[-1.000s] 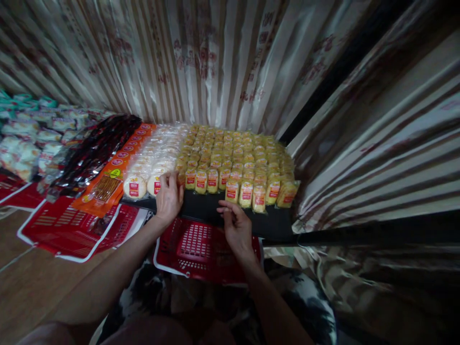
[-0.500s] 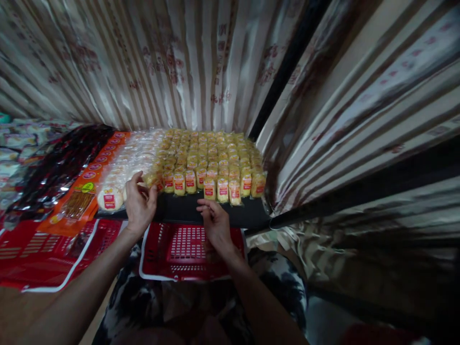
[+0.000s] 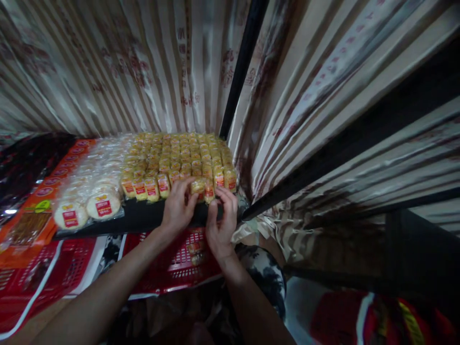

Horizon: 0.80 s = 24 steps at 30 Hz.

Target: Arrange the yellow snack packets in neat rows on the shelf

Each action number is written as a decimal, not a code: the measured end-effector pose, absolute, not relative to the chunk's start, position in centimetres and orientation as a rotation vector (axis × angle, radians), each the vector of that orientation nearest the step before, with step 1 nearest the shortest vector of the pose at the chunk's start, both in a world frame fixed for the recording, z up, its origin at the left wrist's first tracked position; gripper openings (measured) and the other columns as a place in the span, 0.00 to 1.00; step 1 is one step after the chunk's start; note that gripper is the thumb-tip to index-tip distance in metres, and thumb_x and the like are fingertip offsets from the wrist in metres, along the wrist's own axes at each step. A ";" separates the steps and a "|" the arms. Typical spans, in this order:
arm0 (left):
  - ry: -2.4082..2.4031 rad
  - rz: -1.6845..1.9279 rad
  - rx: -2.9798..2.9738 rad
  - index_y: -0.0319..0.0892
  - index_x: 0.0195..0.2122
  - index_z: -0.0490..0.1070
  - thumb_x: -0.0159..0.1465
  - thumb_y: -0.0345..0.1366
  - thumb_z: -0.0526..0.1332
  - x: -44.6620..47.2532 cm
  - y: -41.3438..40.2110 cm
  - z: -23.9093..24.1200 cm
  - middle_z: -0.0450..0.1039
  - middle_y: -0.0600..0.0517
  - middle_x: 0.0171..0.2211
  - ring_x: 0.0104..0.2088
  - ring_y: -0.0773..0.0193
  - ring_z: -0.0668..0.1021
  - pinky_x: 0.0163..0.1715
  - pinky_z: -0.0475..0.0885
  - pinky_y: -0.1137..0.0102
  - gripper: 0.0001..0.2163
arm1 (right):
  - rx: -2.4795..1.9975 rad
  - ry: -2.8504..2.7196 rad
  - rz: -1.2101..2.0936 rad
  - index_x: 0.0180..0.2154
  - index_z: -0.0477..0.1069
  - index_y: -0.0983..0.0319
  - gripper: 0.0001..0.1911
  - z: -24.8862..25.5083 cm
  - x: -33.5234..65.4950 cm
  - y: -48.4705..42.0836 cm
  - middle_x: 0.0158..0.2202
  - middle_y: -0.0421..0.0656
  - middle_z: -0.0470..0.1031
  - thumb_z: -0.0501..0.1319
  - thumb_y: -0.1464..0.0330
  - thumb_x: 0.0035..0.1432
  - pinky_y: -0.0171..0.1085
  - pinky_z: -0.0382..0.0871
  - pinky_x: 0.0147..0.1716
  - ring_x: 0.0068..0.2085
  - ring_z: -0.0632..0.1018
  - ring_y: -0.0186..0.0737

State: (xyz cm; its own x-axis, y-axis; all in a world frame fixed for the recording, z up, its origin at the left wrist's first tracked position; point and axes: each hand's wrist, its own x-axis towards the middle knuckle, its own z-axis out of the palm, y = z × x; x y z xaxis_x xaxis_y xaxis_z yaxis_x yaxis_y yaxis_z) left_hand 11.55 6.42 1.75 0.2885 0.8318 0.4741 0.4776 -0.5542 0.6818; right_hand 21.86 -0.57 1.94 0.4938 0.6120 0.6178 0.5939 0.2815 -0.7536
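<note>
Nearest is the knee in black-and-white patterned cloth (image 3: 260,270), and beside it a red plastic basket with holes in its wall (image 3: 158,280); a few yellow packets (image 3: 197,254) show inside. Above the basket is the right hand (image 3: 222,225), half open, with its fingertips at the front packets. The left hand (image 3: 178,203) bends its thumb and forefinger about one small yellow packet with clear film (image 3: 198,186); I cannot tell whether either hand is gripping. This packet is in the front row, near the edge of the flat black shelf (image 3: 136,220). Behind it, many similar rounded packets (image 3: 179,153) stand in close rows. To their left lie white round packets with red labels (image 3: 104,205). Farthest hangs a pleated beige-and-brown curtain (image 3: 151,67).
</note>
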 end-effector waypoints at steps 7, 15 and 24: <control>0.806 0.963 2.148 0.44 0.52 0.64 0.61 0.28 0.50 17.3 6.7 1.5 0.68 0.49 0.46 0.48 0.63 0.71 0.49 0.67 0.65 0.18 | -1.421 -1.085 0.058 0.47 0.67 0.58 0.14 2.2 21.8 -1.5 0.50 0.48 0.66 0.48 0.66 0.63 0.48 0.63 0.54 0.54 0.68 0.42; 0.867 0.938 2.195 0.41 0.49 0.66 0.61 0.27 0.54 20.5 7.5 1.0 0.69 0.48 0.43 0.42 0.63 0.73 0.43 0.71 0.66 0.15 | -1.583 -0.860 0.288 0.59 0.56 0.61 0.24 -0.2 23.6 -1.1 0.62 0.50 0.54 0.47 0.60 0.64 0.51 0.51 0.61 0.62 0.57 0.44; 0.895 0.836 2.242 0.43 0.51 0.65 0.61 0.29 0.54 21.8 8.1 0.0 0.62 0.50 0.43 0.36 0.67 0.73 0.39 0.72 0.69 0.16 | -1.607 -0.713 0.462 0.61 0.54 0.65 0.30 -2.5 24.0 -0.2 0.64 0.51 0.53 0.44 0.56 0.62 0.50 0.43 0.63 0.64 0.54 0.43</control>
State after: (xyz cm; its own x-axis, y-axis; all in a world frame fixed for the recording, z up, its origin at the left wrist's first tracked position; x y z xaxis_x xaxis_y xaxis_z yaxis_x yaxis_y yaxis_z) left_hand 21.77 8.15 0.01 0.5785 0.7449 0.3325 0.3822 -0.6076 0.6962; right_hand 24.01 -0.16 -2.49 0.7284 0.6777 0.1007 0.1850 -0.0530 -0.9813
